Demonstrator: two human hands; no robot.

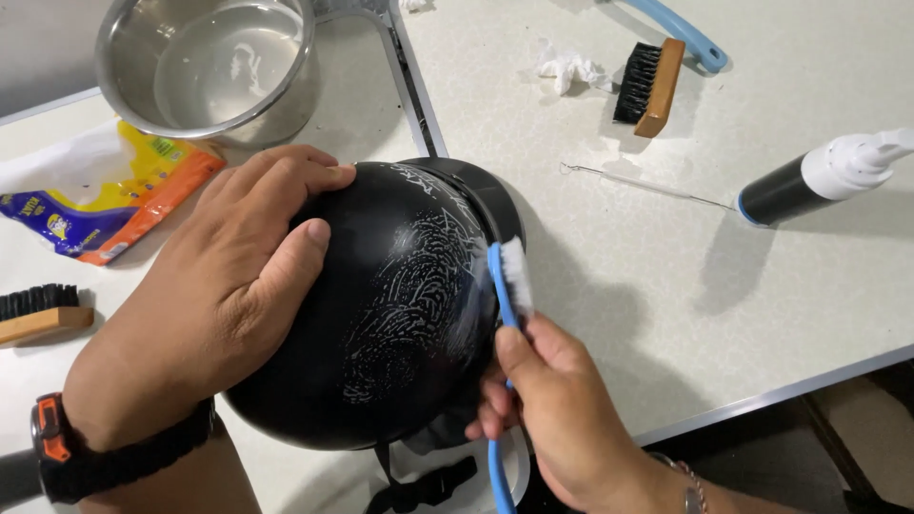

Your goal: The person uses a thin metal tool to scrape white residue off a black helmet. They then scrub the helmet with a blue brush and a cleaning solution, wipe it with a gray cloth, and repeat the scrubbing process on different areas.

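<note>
Table: we look down on a pale speckled tabletop that fills most of the view, with a seam running between two sections near the top.
Helmet: we see a glossy black helmet with a short visor, resting at the front middle of the table, its dome streaked with white soapy swirls; a black strap hangs below it.
Left hand: we see it spread wide over the helmet's left side, palm and fingers pressed on the dome, thumb lying across the top; a black and orange watch sits on the wrist.
Right hand: we see it closed around the handle of a toothbrush, thumb on the handle, just beside the helmet's right edge.
Steel bowl: we see a round metal bowl holding clear water at the top left, well apart from the hands.
Snack packet: we see a yellow, orange and blue packet lying flat below the bowl.
Pump bottle: we see a dark bottle with a white pump top lying on its side at the right.
Wooden brush: we see a wood-backed brush with black bristles on its side at the top, beside a crumpled white tissue.
Second brush: we see another wood-backed bristle brush at the left edge.
Toothbrush: we see a blue handle and white bristles touching the helmet's right side near the visor.
</note>
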